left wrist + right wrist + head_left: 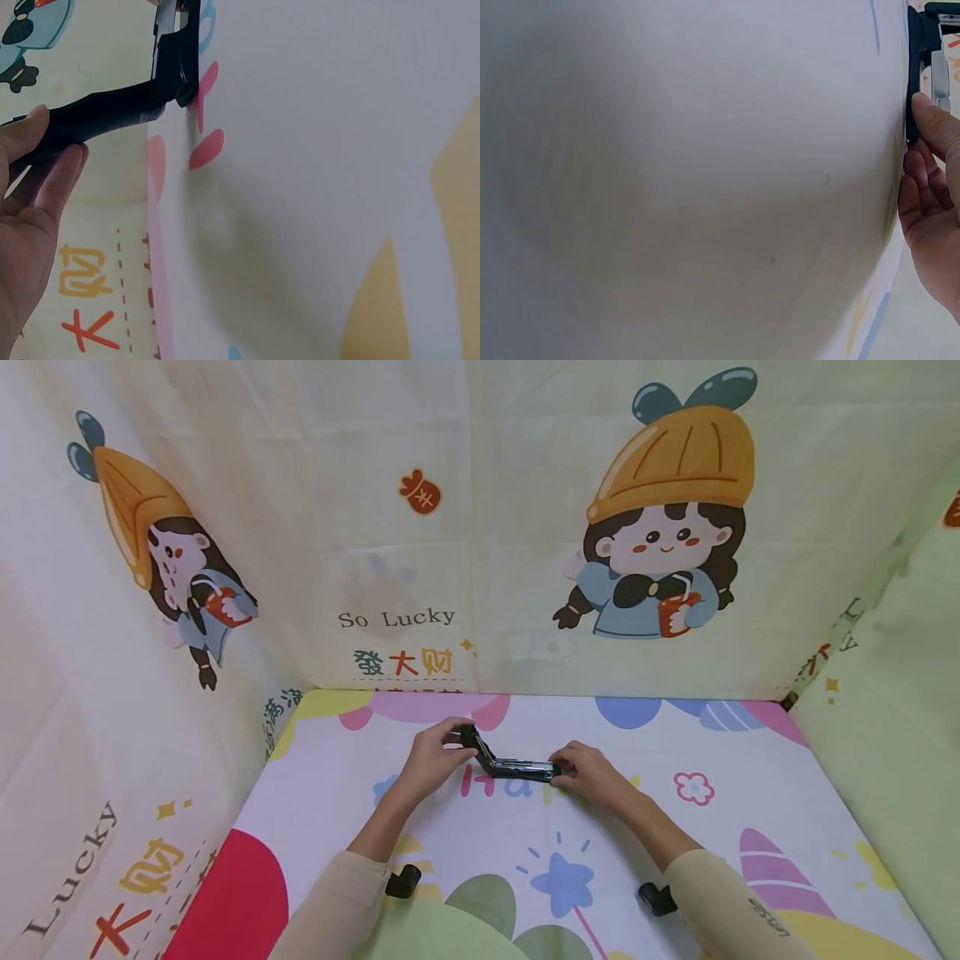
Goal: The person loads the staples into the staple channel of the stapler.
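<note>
A black stapler [522, 769] with a silvery metal channel is spread open at its hinge near the far side of the table. My left hand [437, 760] pinches the end of its raised arm between thumb and fingers. In the left wrist view, that black arm [112, 112] slants out from the left hand [26, 232], above the tabletop. The right hand [597, 778] grips the opposite end, which lies low along the table. Thumb and fingers of the right hand [937, 217] hold the stapler's black end [913, 82] in the right wrist view.
The table [622, 843] wears a white cloth with colourful printed shapes. Cream printed fabric walls [510, 568] stand behind it and on both sides. Small black devices [403, 882] sit at both wrists, beside beige sleeves [330, 902].
</note>
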A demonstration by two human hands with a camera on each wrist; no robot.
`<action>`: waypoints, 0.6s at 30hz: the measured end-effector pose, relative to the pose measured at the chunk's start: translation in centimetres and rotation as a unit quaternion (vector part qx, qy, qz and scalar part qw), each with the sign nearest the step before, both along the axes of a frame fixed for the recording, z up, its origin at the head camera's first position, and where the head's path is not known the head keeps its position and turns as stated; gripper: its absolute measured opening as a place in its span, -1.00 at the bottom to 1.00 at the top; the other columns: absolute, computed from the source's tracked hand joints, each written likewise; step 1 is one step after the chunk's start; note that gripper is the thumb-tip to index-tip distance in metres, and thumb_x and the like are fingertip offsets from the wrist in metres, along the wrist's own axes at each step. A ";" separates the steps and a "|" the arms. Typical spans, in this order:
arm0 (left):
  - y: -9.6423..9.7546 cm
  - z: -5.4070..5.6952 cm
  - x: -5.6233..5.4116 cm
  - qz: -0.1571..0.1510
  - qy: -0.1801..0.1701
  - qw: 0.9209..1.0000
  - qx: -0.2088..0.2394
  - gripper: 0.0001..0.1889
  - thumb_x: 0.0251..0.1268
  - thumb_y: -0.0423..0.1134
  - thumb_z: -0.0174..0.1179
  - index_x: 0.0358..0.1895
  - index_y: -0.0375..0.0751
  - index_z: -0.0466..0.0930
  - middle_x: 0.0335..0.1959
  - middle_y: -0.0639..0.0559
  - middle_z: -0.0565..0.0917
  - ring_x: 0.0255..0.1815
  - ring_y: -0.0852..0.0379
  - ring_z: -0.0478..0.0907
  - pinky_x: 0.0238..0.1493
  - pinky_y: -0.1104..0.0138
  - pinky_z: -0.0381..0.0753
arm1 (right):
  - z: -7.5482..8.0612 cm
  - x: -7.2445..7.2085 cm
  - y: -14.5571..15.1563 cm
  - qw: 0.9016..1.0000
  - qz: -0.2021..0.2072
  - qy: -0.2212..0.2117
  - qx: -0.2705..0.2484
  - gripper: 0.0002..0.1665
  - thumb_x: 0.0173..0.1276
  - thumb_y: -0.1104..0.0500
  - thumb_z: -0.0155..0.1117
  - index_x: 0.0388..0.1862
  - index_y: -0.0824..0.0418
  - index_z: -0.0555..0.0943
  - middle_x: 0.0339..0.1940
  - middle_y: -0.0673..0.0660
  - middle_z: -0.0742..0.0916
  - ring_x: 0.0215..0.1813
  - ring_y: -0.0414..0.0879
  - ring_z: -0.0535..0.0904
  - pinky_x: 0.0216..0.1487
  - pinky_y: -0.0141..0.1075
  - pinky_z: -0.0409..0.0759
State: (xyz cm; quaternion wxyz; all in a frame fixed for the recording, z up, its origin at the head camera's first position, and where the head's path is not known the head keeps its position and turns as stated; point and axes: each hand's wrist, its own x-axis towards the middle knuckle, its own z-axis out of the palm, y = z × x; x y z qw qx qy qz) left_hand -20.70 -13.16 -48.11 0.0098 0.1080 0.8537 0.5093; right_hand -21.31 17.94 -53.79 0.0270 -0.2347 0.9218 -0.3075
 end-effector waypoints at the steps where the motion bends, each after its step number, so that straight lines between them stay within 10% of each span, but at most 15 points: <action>1: 0.2 0.0 0.0 -0.003 0.001 1.000 0.000 -0.51 0.27 -0.36 0.44 0.28 -0.13 0.62 0.10 -0.05 0.72 0.14 -0.09 0.69 0.06 0.13 0.77 | 0.0 0.0 0.0 1.000 -0.001 -0.002 -0.002 -0.64 0.25 0.20 0.56 0.00 0.27 0.73 -0.17 0.04 0.69 -0.15 -0.17 0.62 -0.09 -0.25 0.67; 18: 2.2 -1.3 -0.4 -0.032 -0.030 0.999 -0.023 -0.57 0.31 -0.32 0.42 0.23 -0.11 0.62 -0.01 -0.07 0.75 0.06 -0.06 0.71 0.03 0.15 0.78 | 0.2 0.2 0.0 1.000 -0.011 -0.019 -0.002 -0.62 0.26 0.20 0.55 0.03 0.29 0.72 -0.14 0.07 0.68 -0.13 -0.16 0.63 -0.05 -0.22 0.68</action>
